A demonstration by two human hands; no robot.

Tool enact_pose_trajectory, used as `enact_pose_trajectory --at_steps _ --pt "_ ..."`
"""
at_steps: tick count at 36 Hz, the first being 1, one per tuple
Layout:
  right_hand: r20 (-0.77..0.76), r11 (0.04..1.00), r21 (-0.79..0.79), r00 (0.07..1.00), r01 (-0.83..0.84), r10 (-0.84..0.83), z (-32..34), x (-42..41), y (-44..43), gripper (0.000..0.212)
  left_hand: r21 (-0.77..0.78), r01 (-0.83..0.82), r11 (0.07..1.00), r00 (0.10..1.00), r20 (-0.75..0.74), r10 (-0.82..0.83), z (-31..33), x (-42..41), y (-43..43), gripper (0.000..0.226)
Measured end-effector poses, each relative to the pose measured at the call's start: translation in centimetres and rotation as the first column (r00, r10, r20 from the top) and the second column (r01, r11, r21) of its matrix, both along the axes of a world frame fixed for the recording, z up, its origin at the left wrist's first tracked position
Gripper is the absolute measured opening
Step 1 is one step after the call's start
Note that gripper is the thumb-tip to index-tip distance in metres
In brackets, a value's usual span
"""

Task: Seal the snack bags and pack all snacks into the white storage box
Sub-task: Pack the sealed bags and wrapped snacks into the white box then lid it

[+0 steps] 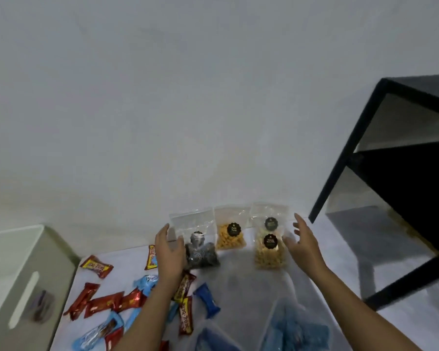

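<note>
**Both hands open in front of the standing snack bags**

I see my left hand [169,248] and right hand [303,240] reaching forward over the pale tabletop [241,282], both spread open with fingers apart and gripping nothing. The palms face each other across the row of clear bags standing against the white wall [188,97].

The left hand is just beside the bag of dark cookies [200,245], and its fingers overlap that bag's left edge in my view; I cannot tell whether they touch it. The bag of orange snacks [230,230] stands upright in the middle, further back. On the right, the bag of pale nuts [270,247] stands in front of another clear bag [270,216] carrying the same kind of round dark label. The right hand hovers just beside these two, apart from them.

The white storage box [23,269] sits at the far left edge of the table, well apart from the bags, with a slot handle in its side.

Under and beside my left forearm lie scattered small wrapped snacks: red bars [104,304], a red-and-yellow one [98,266], light blue wrappers [96,333] and a dark blue one [207,300]. Near the bottom edge sit clear containers with blue packets [294,330], blurred. A black metal frame [365,153] stands at the right.
</note>
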State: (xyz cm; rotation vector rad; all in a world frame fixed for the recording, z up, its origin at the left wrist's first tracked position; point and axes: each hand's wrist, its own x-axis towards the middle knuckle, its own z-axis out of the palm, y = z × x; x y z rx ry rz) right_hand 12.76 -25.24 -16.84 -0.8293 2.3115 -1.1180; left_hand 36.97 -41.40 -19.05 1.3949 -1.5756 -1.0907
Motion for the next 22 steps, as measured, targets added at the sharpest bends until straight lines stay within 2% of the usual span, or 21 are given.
enact_pose_trajectory --at_steps 7,11,16,19,22 --pt "0.034 0.992 -0.110 0.998 0.062 -0.058 -3.5 -2.3 -2.4 0.068 0.027 -0.154 0.988 0.985 -0.073 0.156 -2.8 -2.3 -2.2 0.047" --pt "0.079 0.975 -0.185 0.991 0.120 -0.107 -5.0 -2.9 -3.5 0.054 0.036 -0.263 0.964 0.953 -0.144 0.265 -3.5 -3.4 -2.8 0.041" --pt "0.043 0.963 -0.228 0.990 0.143 -0.137 -5.8 -3.4 -4.3 0.034 0.083 -0.298 0.951 0.924 -0.226 0.309 -4.1 -4.4 -2.9 0.033" --pt "0.031 0.966 -0.220 0.991 0.136 -0.133 -6.0 -3.8 -4.7 0.035 0.102 -0.324 0.941 0.908 -0.247 0.339 -4.2 -4.7 -3.0 0.034" --pt "0.104 0.965 -0.207 0.985 0.160 -0.141 -6.2 -4.2 -5.2 0.042 0.100 -0.334 0.937 0.906 -0.241 0.348 -4.2 -4.6 -3.2 0.033"
